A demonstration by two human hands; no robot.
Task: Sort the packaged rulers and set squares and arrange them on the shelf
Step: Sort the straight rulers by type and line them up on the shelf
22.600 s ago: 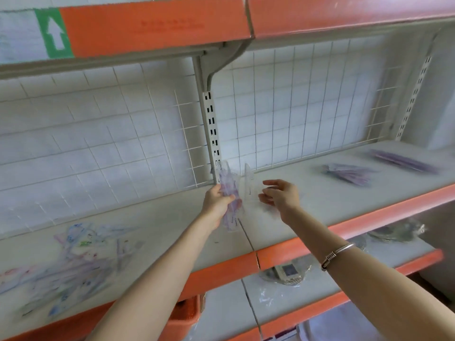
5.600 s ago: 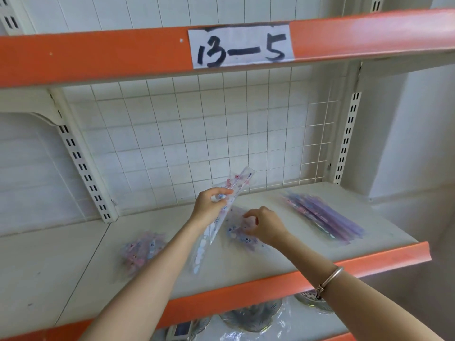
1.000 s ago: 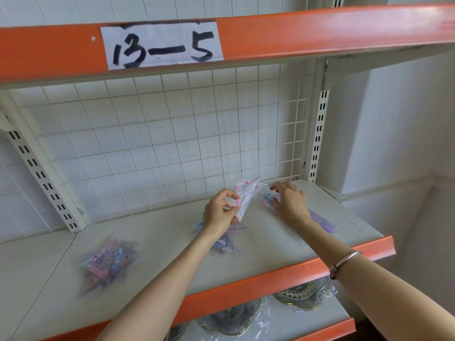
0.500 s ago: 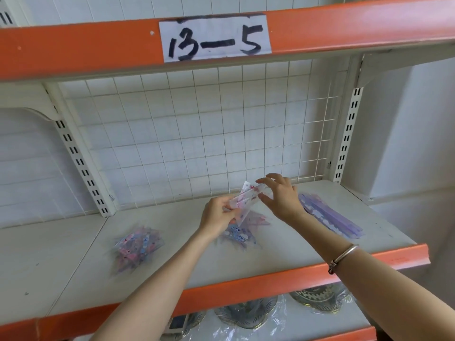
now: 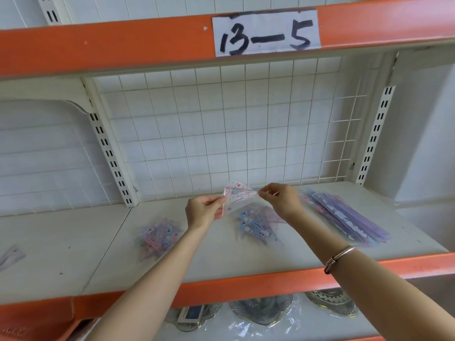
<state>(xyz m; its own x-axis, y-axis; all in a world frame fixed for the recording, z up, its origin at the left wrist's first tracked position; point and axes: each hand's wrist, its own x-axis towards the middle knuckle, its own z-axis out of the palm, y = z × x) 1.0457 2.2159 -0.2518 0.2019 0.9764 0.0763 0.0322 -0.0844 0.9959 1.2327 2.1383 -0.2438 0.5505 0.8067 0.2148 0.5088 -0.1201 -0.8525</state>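
Note:
Above the white shelf [image 5: 221,262] I hold a packaged set square [image 5: 237,196], clear with pink print. My left hand [image 5: 203,211] grips its left end and my right hand [image 5: 280,199] pinches its right corner. Below it lies a pile of blue and purple set squares [image 5: 257,225]. Left of that sits a small pile of pink and blue packets [image 5: 157,236]. A stack of long purple rulers [image 5: 344,220] lies at the right end of the shelf.
A wire grid panel [image 5: 221,131] backs the shelf. The orange upper shelf edge carries a paper label "13-5" [image 5: 266,32]. One loose packet [image 5: 11,255] lies at far left. Wrapped metal dishes [image 5: 263,308] sit on the lower shelf.
My right hand left the ruler stack and took the right corner of the packet in my left hand. The packet now hangs stretched between both hands, over the blue pile.

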